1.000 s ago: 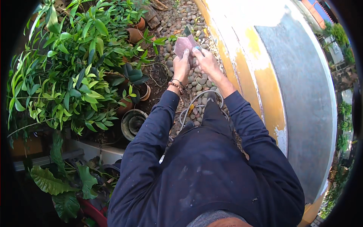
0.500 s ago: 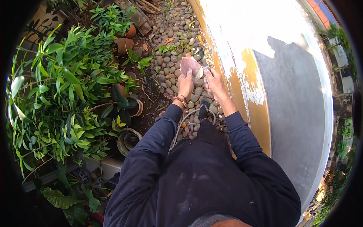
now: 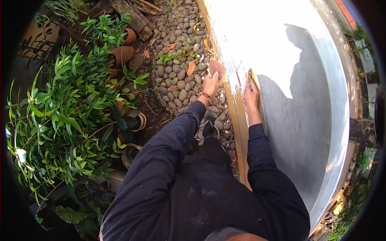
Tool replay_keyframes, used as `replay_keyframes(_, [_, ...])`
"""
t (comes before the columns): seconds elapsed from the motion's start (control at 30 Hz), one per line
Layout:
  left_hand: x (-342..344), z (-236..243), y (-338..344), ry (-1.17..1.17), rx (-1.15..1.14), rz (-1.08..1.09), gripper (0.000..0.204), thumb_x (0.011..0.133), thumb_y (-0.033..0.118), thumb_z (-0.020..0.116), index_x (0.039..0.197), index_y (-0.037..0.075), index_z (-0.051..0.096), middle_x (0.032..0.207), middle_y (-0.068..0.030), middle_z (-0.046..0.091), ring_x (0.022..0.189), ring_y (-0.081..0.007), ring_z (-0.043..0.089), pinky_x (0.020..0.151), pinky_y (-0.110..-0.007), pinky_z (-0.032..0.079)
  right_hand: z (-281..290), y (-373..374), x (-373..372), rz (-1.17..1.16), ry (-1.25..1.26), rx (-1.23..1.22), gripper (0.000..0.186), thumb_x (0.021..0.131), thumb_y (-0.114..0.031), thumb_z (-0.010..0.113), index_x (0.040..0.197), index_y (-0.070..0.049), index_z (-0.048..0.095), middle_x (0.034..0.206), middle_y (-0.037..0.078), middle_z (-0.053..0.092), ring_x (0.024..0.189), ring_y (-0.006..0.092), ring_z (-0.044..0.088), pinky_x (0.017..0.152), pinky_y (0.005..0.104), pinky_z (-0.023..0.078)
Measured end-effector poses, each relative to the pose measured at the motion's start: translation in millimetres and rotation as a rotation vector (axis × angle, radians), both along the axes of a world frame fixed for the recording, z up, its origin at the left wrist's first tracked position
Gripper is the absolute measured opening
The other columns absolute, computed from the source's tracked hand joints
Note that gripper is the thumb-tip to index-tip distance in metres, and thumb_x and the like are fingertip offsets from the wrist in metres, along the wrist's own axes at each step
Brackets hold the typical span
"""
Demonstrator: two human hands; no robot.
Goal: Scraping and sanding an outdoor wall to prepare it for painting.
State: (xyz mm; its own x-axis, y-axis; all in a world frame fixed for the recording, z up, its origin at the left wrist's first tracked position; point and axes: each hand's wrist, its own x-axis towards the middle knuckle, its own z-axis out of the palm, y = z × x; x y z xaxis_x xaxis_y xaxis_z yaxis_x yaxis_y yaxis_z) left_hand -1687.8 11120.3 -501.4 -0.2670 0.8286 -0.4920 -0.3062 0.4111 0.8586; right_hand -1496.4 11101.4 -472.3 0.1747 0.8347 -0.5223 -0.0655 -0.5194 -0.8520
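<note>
My left hand (image 3: 210,85), with a beaded bracelet at its wrist, grips a flat reddish piece (image 3: 216,68) with a pale edge. It is over the stones, beside the yellow edge of the low wall (image 3: 240,132). Fingers curled, my right hand (image 3: 251,97) is closed around a thin, flat-bladed putty knife (image 3: 250,75), seen nearly edge-on. That hand is at the wall's patchy yellow and white border, where the paint has peeled. Whether the blade touches the wall I cannot tell.
Rounded stones (image 3: 183,76) cover the narrow path, where my foot (image 3: 208,125) stands by a hose. Leafy plants (image 3: 68,120) and clay pots (image 3: 123,54) crowd the left. To the right stretches a smooth grey surface (image 3: 293,132), brightly sunlit at its far part.
My hands have moved apart. The right hand carried the putty knife rightward to the wall's border; the left moved slightly right with the reddish piece. The view has shifted right.
</note>
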Motion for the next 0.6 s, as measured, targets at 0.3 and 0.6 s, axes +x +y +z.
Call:
replay_keyframes(0.3, [33, -24, 66, -0.188, -0.074, 0.041, 0.027, 0.099, 0.033, 0.059, 0.102, 0.007, 0.055, 0.079, -0.0009, 0.056, 0.065, -0.0146, 0.056, 0.066, -0.036, 0.057, -51, 28, 3, -0.019, -0.228, 0.137, 0.05, 0.101, -0.02, 0.055, 0.15, -0.02, 0.046, 0.07, -0.004, 0.046, 0.048, 0.004, 0.036, 0.038, 0.0226, 0.028])
replay_keyframes(0.6, [22, -26, 92, -0.201, 0.012, 0.061, 0.032, 0.098, 0.037, 0.059, 0.102, 0.004, 0.058, 0.072, -0.0025, 0.053, 0.06, -0.0162, 0.051, 0.057, -0.034, 0.046, -74, 54, -19, -0.09, -0.369, 0.054, 0.049, 0.099, -0.015, 0.049, 0.146, -0.003, 0.047, 0.14, 0.022, 0.056, 0.13, 0.0332, 0.053, 0.109, 0.0381, 0.039])
